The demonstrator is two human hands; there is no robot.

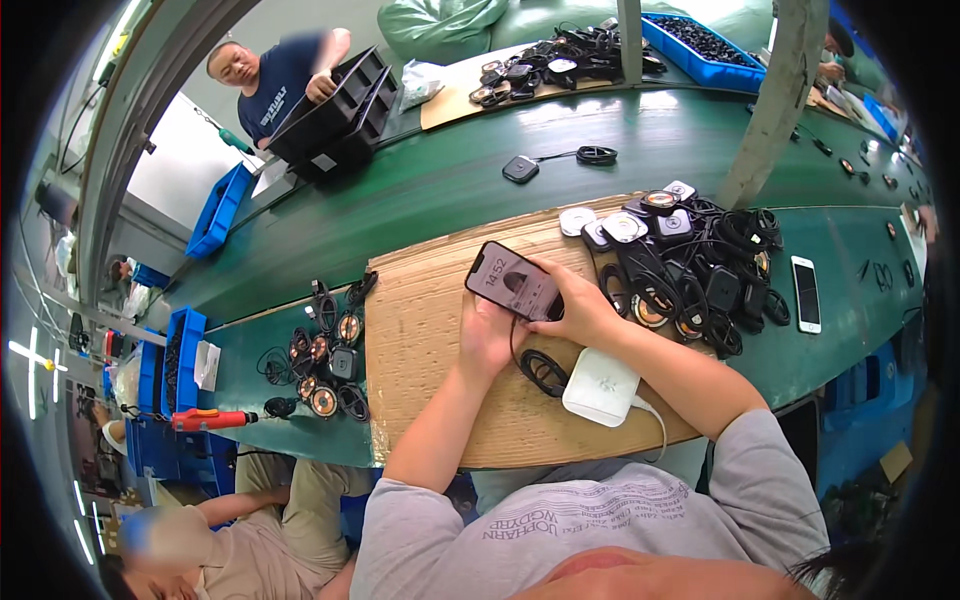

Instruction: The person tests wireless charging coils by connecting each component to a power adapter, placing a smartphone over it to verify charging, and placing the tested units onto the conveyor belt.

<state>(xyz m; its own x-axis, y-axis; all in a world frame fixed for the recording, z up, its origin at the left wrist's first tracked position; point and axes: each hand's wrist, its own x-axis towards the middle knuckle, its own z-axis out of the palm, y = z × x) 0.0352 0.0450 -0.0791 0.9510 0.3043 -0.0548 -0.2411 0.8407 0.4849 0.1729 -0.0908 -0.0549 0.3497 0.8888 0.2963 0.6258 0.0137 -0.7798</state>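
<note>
Both my hands hold a dark smartphone with its screen lit, above a brown cardboard sheet. My left hand supports it from below and my right hand grips its right end. A black coiled cable lies on the cardboard just under my hands. Beside the cable sits a white rounded box with a white cord.
A pile of black round charger pads and cables lies to the right, with a white phone beyond. More pads sit left on the green bench. A person across holds black trays; blue bins stand left.
</note>
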